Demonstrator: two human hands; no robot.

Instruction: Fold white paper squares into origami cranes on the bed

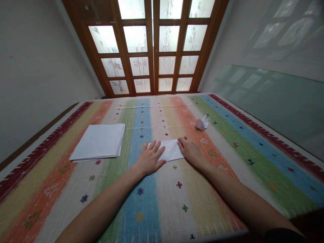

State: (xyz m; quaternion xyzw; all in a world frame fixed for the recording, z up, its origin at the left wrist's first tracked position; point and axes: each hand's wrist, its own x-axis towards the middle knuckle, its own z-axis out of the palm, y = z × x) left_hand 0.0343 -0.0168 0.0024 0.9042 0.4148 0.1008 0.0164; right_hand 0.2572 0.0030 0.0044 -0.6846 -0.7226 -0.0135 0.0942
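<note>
A folded sheet of white paper (pixel 170 149) lies flat on the striped cloth in front of me. My left hand (pixel 151 157) rests on the paper's left end, palm down with fingers spread. At the paper's right end, my right hand (pixel 190 149) has its fingers curled in and pressed at the upper right corner. Whether they pinch the paper or only press on it is partly hidden by the hand. Both ends of the paper are covered by my hands.
A stack of white paper sheets (pixel 98 141) sits to the left. Further back on the right stands a small folded paper figure (pixel 202 123). The colourful striped tablecloth (pixel 172 199) covers the table. Wooden doors with glass panes (pixel 153 47) are beyond its far edge.
</note>
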